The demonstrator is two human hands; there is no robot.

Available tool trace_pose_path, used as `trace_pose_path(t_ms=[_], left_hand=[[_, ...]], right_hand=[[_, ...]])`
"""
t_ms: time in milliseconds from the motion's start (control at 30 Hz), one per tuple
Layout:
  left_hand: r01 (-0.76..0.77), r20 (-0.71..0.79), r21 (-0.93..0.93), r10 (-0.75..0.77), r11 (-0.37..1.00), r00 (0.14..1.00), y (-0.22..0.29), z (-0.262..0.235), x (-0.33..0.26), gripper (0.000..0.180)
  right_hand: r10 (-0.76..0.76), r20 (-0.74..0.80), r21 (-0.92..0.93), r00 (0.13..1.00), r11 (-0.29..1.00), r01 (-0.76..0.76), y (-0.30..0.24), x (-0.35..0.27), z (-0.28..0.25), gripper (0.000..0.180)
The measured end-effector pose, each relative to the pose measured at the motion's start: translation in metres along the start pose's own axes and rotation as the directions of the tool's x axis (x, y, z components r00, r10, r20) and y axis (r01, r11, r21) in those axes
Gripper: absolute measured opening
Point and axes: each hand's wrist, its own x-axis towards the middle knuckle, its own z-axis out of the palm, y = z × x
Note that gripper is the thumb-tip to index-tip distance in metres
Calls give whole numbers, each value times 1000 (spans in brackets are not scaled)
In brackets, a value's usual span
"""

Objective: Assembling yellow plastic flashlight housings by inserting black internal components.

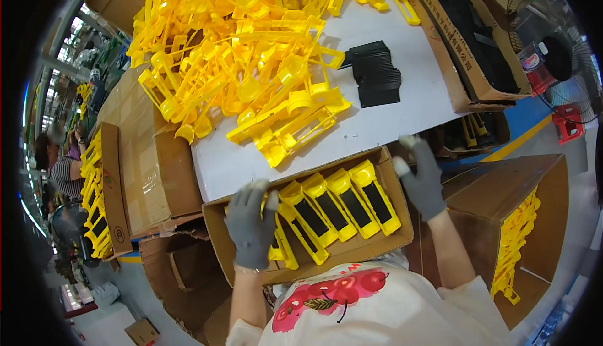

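In front of me, a cardboard box (402, 217) holds a slanted row of yellow plastic frames (375, 203) with black inserts. My left hand (250, 226), in a grey glove with pale fingertips, is over the box's left end. Its fingers and thumb close around the upper end of a yellow plastic frame (287, 253), partly hidden by the hand. Just beyond the box's right wall is my right hand (422, 181), gloved the same way. Its thumb and fingers are spread, with nothing between them.
A large heap of yellow frames (251, 57) covers the left of the white table (427, 76). Black strips (375, 72) lie beside it. An open carton of black pieces (468, 32) stands far right. Another carton (483, 201), near right, contains yellow frames. A closed carton (147, 151) sits left.
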Motion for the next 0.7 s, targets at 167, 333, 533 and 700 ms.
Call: trace_pose_path(t_ms=[167, 333, 533, 700], left_hand=[[-333, 2, -192, 339, 923, 941, 36, 42, 90, 29], [-573, 180, 160, 547, 804, 818, 58, 112, 161, 42], [-639, 393, 120, 554, 760, 734, 31, 111, 176, 40], [-708, 567, 68, 557, 703, 607, 36, 81, 199, 27]], right_hand=[[-109, -58, -280, 992, 956, 88, 22, 82, 5, 30], [-75, 67, -410, 995, 907, 96, 38, 110, 18, 32], [10, 131, -397, 991, 917, 43, 50, 107, 16, 36], [-189, 170, -419, 967, 874, 245, 44, 120, 18, 30]])
